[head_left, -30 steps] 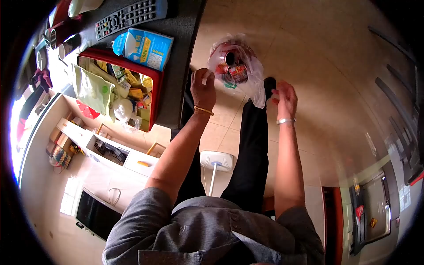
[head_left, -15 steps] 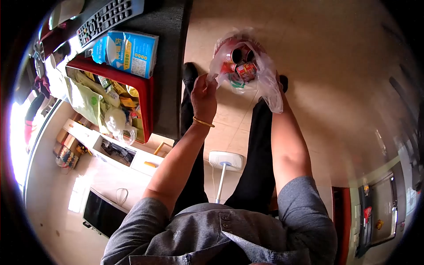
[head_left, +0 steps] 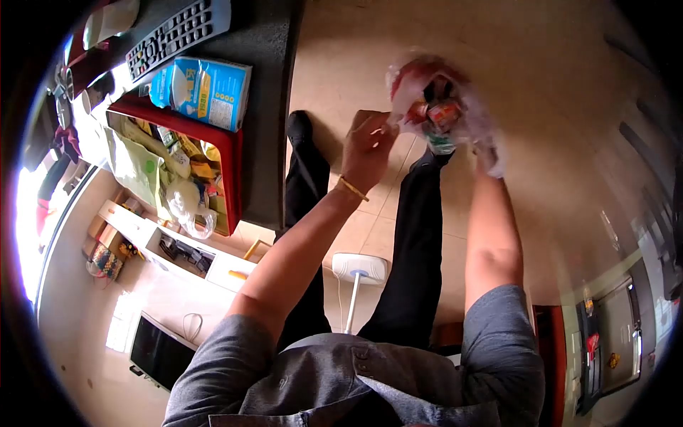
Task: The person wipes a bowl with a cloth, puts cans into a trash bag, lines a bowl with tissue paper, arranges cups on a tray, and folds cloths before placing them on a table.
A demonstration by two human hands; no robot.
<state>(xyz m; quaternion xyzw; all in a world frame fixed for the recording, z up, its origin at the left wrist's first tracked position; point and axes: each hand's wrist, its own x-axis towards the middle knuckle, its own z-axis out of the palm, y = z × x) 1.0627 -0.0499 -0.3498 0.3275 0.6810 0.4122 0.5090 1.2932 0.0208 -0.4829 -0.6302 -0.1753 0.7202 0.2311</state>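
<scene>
Step in hand: apparent two-handed handling of the plastic bag [head_left: 467,117], positioned between the hands over the floor [head_left: 541,92]. The left hand [head_left: 368,148] pinches one edge; plastic and blur obscure the right hand [head_left: 486,158], so its grip cannot be determined. The next move appears to call for even support, keeping the red containers [head_left: 445,114] inside

Carrier bag [head_left: 474,122]: thin translucent plastic, creased, slight sheen; cans [head_left: 445,114] inside look like printed metal, blurred; worktop [head_left: 267,149]: dark, matt, fine-grained; carton [head_left: 206,92]: blue printed card, mildly glossy; open red box [head_left: 233,171]: glossy rim, looks like moulded plastic; remote control [head_left: 179,38]: smooth grey plastic body, matt keys; floor tiles [head_left: 548,178]: smooth, semi-gloss; shirt [head_left: 302,388]: matt grey cloth
</scene>
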